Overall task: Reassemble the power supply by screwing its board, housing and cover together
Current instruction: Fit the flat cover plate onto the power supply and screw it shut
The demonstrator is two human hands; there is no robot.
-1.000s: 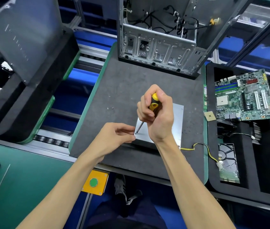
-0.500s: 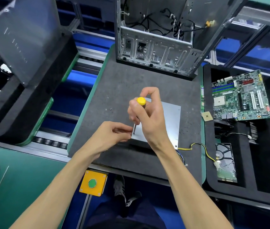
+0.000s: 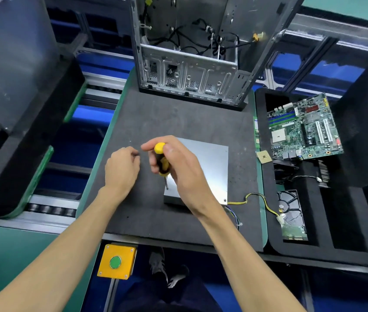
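On the grey foam mat (image 3: 156,122) at bench centre, the power supply (image 3: 210,163) lies flat, cover up, wires (image 3: 255,199) trailing off at 4 o'clock toward the hard drive (image 3: 291,212). Your right hand (image 3: 178,167) is clamped round the yellow-black screwdriver (image 3: 161,158), held upright, tip on the cover's near-left corner. Your left hand (image 3: 122,167) sits at 9 o'clock of the supply, fingers loosely curled; can't tell if it holds anything at the fingertips. The PC chassis (image 3: 192,70) stands open at 12 o'clock. The motherboard (image 3: 302,129) rests at 2 o'clock in the black tray (image 3: 313,221), with a loose CPU chip (image 3: 264,156) just beside it. The yellow button box (image 3: 116,261) hangs under the bench edge at 7 o'clock. Your right wrist hides part of the cover's near edge.

Versus a second ago: left hand has come off the screw spot and pulled away left. Screwdriver has gone from tilted to upright.
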